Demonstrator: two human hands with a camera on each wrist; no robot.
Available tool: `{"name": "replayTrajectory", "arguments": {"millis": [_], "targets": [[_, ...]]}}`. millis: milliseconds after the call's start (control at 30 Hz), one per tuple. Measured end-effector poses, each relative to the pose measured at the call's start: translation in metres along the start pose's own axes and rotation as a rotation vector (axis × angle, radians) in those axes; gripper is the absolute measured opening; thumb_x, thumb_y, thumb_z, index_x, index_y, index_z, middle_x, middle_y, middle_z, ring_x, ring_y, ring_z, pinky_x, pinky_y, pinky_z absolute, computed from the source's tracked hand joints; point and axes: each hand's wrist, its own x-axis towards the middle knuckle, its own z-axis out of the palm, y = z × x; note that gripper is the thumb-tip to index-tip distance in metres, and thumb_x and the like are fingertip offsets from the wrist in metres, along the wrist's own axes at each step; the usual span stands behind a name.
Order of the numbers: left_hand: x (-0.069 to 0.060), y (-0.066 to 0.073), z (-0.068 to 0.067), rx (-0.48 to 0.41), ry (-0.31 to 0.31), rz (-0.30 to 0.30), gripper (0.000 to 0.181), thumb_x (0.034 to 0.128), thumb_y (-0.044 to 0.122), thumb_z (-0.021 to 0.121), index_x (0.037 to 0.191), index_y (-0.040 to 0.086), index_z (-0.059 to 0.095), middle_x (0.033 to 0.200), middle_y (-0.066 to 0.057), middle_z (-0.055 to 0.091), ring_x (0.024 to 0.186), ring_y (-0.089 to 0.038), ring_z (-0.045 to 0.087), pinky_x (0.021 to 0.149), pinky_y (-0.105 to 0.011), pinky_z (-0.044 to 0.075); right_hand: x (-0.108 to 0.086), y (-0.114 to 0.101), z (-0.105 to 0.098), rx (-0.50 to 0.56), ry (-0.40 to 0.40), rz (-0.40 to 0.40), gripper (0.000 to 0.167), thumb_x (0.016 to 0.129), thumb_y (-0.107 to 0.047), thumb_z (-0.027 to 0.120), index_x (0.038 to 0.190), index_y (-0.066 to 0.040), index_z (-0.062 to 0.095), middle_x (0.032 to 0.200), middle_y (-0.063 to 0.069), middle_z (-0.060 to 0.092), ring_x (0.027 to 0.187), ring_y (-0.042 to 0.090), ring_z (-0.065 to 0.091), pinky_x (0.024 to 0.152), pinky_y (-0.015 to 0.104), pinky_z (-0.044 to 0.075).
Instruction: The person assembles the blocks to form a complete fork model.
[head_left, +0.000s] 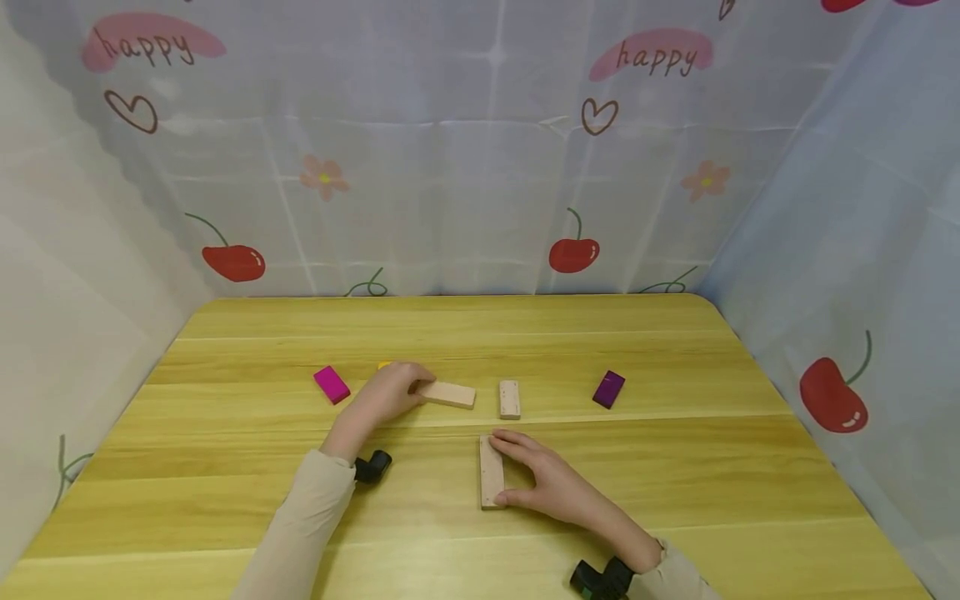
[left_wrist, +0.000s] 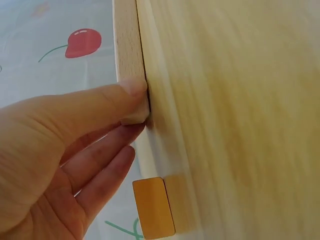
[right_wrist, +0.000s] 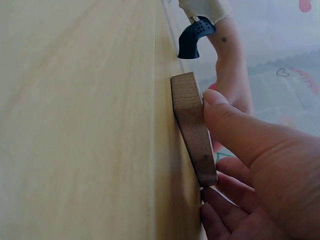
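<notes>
My left hand (head_left: 390,393) pinches the left end of a long plain wooden block (head_left: 452,394) lying on the table. In the left wrist view the thumb and a finger of my left hand (left_wrist: 75,135) grip that block's (left_wrist: 128,45) end. Nearer the front, my right hand (head_left: 558,487) holds a second long wooden block (head_left: 491,473), thumb at its near end and fingers at its far end. The right wrist view shows this block (right_wrist: 195,135) against the table beside my right hand (right_wrist: 270,165). A shorter wooden block (head_left: 509,400) stands apart between them, untouched.
A magenta block (head_left: 332,384) lies left of my left hand, and a purple block (head_left: 608,389) lies to the right. An orange-yellow block (left_wrist: 154,207) is partly hidden behind my left hand in the head view. A printed curtain (head_left: 465,208) surrounds the table (head_left: 675,467).
</notes>
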Motion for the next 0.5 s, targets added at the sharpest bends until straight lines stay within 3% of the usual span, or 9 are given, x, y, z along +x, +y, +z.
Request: {"name": "replayTrajectory", "arguments": {"millis": [200,500], "targets": [[-0.002,0.002,0.000,-0.064,0.005,0.043,0.029,0.0789,0.007,0.075,0.107,0.001,0.070,0.099,-0.007,0.067,0.082,-0.015,0.058,0.071,-0.029,0.049,0.000,0.002,0.001,-0.001,0.001,-0.003,0.074,0.081,-0.040,0.070,0.143,-0.011,0.041,0.146,0.004,0.035,0.133,0.024,0.030,0.104,0.046,0.031],[-0.004,0.011,-0.001,-0.165,-0.005,0.084,0.028,0.0864,0.006,0.068,0.114,0.000,0.066,0.111,-0.011,0.064,0.099,-0.022,0.059,0.082,-0.032,0.050,-0.001,0.004,0.002,-0.006,0.003,-0.006,0.074,0.082,-0.040,0.070,0.143,-0.011,0.041,0.147,0.004,0.034,0.133,0.024,0.030,0.104,0.046,0.031]]}}
